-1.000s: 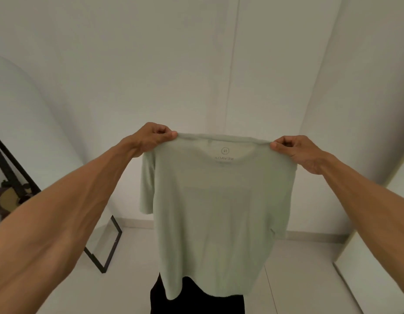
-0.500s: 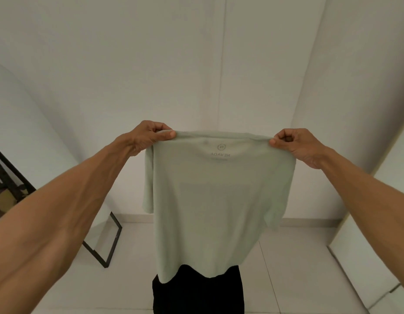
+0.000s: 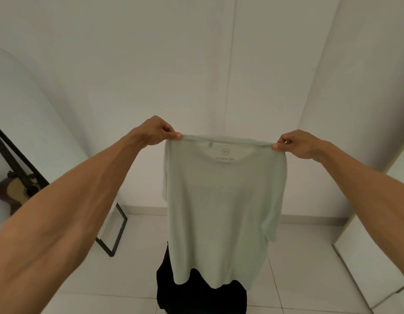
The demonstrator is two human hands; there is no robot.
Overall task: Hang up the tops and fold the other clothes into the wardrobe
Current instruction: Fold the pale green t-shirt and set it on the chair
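A pale green T-shirt hangs spread out in front of me, its printed neck label showing through in reverse. My left hand pinches its left shoulder and my right hand pinches its right shoulder, both arms stretched forward at chest height. The shirt's hem dangles over a black garment low in the middle of the view. No wardrobe interior or hanger is in sight.
White walls fill the background, with a pale tiled floor below. A black metal frame leans at the left, beside a guitar. A white cabinet side stands at the right.
The shirt has shifted slightly right and hangs flatter, the view tilted a little lower. Both hands keep their pinch on the shoulders.
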